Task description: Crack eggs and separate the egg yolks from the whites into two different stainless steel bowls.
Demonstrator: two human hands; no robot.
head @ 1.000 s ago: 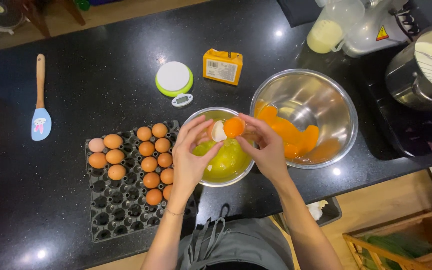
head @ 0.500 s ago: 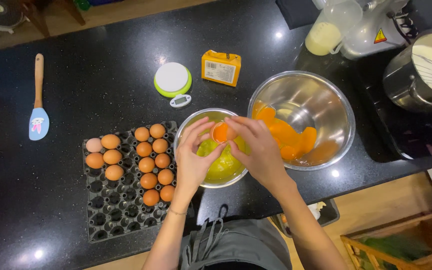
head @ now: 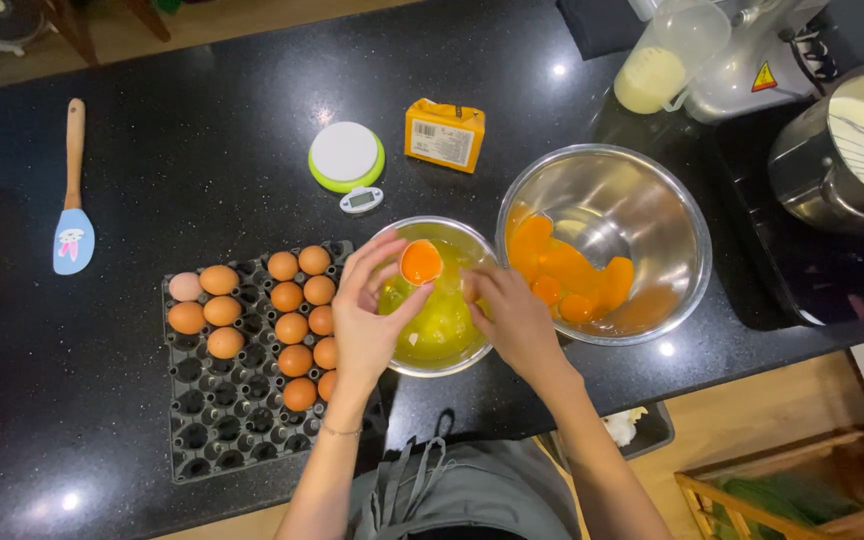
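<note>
Over the small steel bowl (head: 439, 300) of egg whites on the black bench (head: 202, 160), the left hand (head: 367, 320) keeps a narrow grip on a half eggshell (head: 420, 262) cradling an orange yolk. The right hand (head: 512, 320) is curled beside it, but whether its grip holds anything cannot be told. A larger bowl (head: 607, 240) of yolks sits to the right, and an egg tray (head: 252, 350) to the left.

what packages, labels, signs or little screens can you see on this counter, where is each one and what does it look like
Small orange-yellow rectangular carton: behind the small steel bowl, with a white barcode label on its side.
Small white oval digital display: in front of the round white-and-green kitchen scale, with a grey screen.
Yellow triangular warning sticker: on the grey stand mixer body, top right.
Black plastic egg tray: left of the hands, partly filled with brown eggs.
</note>
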